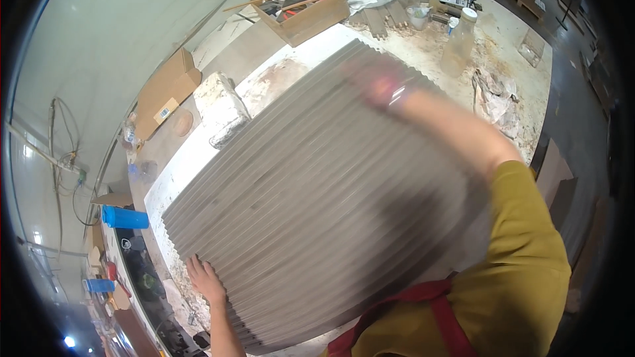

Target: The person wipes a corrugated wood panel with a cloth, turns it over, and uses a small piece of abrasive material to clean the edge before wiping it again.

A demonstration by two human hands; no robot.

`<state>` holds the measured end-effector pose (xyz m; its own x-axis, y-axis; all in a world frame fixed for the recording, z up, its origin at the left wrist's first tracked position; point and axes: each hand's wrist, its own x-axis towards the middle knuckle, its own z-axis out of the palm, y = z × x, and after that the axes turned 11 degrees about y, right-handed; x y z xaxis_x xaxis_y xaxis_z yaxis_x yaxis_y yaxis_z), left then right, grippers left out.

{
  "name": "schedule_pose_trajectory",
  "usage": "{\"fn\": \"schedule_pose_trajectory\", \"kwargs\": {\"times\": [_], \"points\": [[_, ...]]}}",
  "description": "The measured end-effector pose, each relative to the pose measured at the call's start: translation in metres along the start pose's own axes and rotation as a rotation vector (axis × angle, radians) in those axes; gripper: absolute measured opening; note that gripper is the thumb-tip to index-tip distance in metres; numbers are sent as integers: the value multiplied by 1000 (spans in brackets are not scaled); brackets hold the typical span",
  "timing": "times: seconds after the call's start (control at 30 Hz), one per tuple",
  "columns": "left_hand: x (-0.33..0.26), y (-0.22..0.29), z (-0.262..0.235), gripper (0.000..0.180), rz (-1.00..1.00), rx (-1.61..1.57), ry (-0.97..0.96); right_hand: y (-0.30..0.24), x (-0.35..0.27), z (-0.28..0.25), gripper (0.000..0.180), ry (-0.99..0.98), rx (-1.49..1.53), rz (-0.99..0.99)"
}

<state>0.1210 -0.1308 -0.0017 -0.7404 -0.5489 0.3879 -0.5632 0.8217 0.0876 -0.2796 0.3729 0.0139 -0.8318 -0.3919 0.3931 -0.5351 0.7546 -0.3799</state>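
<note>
Left hand (206, 281) pressing flat, open, on ribbed grey panel's (317, 211) near edge; right hand (378, 82) blurred at far edge, grip unreadable. Risking panel sliding off.

An open brown cardboard box (305, 16) stands at the far end of the worktop (509, 33), filled with small items and crossed by thin wooden sticks. A flattened brown cardboard carton (165, 92) leans at the left, past the worktop's edge, bearing a small white label (163, 112) with dark print. A clear plastic bottle (459, 43) with a white cap stands on the far right part of the worktop. No signs or screens show.
</note>
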Motion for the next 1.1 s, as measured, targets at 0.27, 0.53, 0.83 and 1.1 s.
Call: {"fn": "schedule_pose_trajectory", "kwargs": {"times": [0.27,0.53,0.83,1.1], "points": [[-3,-6,-1,49,-42,-18,-30,-143,-1,61,36,-289,200,-285],[-8,0,-7,48,-68,32,-44,43,16,-47,23,126,-369,73],[-7,4,-10,48,-74,13,-44,-36,42,15,35,94,-100,-318],[-4,0,-7,48,-38,-13,-50,-104,49,85,35,3,233,-211]]}}
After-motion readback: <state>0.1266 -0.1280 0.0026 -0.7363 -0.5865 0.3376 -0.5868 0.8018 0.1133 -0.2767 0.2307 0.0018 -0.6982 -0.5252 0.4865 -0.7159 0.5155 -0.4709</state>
